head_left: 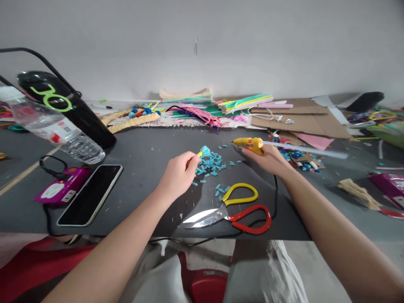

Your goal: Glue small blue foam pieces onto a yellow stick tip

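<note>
Between the fingertips of my left hand [179, 171] is a small blue flower-like piece [205, 150] with a yellow base. Loose blue bits [212, 163] lie in a pile on the dark table just beneath and beside it. My right hand [268, 159] is wrapped round a yellow glue gun [248, 143], whose nozzle points left toward the blue piece, a gap apart. A long translucent glue stick [306, 149] sticks out of the gun's back end. Scissors [224, 210] with one yellow and one red handle lie partly open in front of the pile.
At left stand a water bottle [57, 126] and a black flask [69, 109], near a phone [91, 194] and a purple power strip [65, 185]. Pipe cleaners [248, 103] and cardboard [303, 120] line the wall. A black cord [275, 198] runs past the scissors to the table's front edge.
</note>
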A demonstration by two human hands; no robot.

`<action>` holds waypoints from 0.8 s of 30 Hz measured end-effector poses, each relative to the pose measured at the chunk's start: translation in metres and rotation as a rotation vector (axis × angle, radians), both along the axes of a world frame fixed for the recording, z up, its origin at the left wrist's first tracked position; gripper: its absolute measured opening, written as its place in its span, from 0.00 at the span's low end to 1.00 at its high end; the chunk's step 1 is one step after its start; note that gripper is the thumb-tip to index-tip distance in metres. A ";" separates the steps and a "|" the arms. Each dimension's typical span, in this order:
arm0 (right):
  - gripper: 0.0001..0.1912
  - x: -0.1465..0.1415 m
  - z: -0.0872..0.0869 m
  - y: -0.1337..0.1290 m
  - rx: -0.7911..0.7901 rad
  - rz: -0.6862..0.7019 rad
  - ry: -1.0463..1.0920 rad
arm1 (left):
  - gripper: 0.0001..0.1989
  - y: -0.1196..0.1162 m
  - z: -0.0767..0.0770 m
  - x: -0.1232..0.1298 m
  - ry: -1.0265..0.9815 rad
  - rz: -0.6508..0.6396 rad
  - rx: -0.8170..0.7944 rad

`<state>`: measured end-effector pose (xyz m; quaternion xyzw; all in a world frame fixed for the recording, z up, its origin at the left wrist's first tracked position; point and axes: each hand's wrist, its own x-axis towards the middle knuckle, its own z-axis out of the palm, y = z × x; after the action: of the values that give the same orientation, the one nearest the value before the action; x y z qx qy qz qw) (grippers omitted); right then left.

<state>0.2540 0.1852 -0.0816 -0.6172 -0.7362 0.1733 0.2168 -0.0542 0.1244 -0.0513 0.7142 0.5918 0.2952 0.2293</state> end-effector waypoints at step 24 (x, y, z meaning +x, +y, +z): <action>0.07 -0.094 0.045 -0.033 -0.202 0.593 0.008 | 0.16 0.004 -0.001 -0.003 0.024 0.030 -0.003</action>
<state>0.1596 0.1517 -0.0368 -0.3933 -0.8623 0.3038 0.0973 -0.0572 0.1287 -0.0520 0.7084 0.6056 0.2889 0.2188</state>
